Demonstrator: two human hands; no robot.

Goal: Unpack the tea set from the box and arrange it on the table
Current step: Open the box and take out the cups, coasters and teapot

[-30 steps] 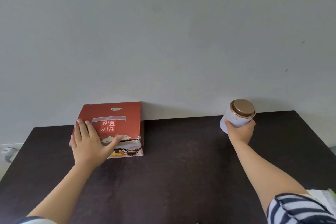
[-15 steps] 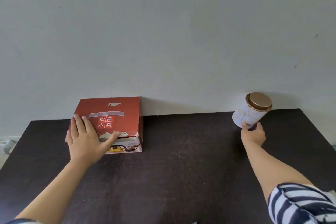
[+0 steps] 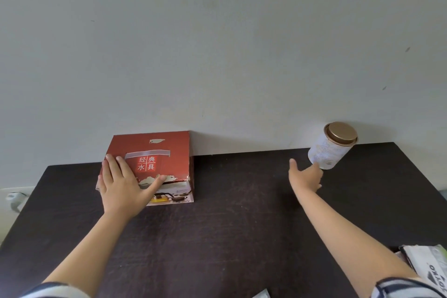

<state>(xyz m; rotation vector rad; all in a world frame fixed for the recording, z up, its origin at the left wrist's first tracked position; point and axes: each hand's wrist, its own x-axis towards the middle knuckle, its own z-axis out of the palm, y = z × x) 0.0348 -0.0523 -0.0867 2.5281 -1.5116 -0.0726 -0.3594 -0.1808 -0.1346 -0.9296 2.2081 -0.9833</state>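
Note:
A closed red cardboard tea set box (image 3: 167, 150) with white Chinese characters lies on the dark table (image 3: 242, 220) at the back left, against the wall. My left hand (image 3: 123, 184) rests flat on its lid, fingers straight and thumb spread toward the front edge. A white tin (image 3: 326, 150) with a bronze lid stands at the back right near the wall and looks tilted in this wide view. My right hand (image 3: 306, 175) is just in front of the tin with the thumb spread; its fingertips reach the tin's base and do not wrap round it.
A pale wall rises right behind the table. A white printed packet (image 3: 428, 266) lies at the table's front right corner. A white plug or socket (image 3: 14, 197) sits low beyond the table's left edge. A scrap of white (image 3: 262, 294) shows at the bottom edge.
My right hand carried the tin farther back and right toward the wall, then let go of it and opened. My left hand has stayed flat on the red box.

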